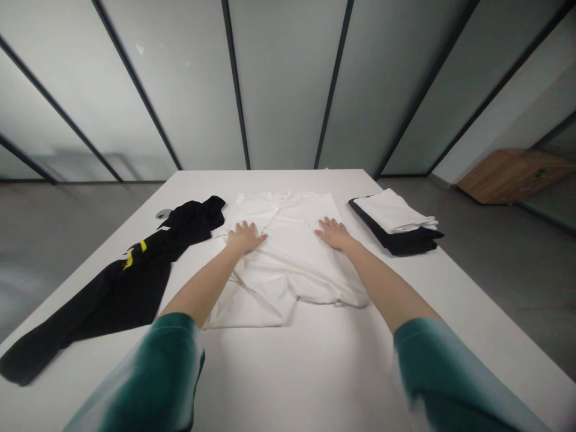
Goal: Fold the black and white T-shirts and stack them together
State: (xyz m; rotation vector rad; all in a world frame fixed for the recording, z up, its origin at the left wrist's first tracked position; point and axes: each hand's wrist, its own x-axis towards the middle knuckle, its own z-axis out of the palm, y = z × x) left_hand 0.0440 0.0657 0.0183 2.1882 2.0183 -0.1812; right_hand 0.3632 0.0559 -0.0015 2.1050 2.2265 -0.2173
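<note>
A white shirt (288, 258) lies spread on the white table (297, 372), its collar toward the far edge and its lower part rumpled. My left hand (244, 236) rests flat on the shirt's left shoulder area, fingers spread. My right hand (333, 233) lies flat on the shirt's right side, fingers stretched out. Neither hand holds anything. Both arms reach forward in green sleeves.
A black garment with yellow marks (121, 282) sprawls along the table's left side. At the far right sits a folded stack, a white piece (393, 211) on top of a black one (405, 241). A glass partition wall stands behind the table; a wooden box (508, 174) sits at right.
</note>
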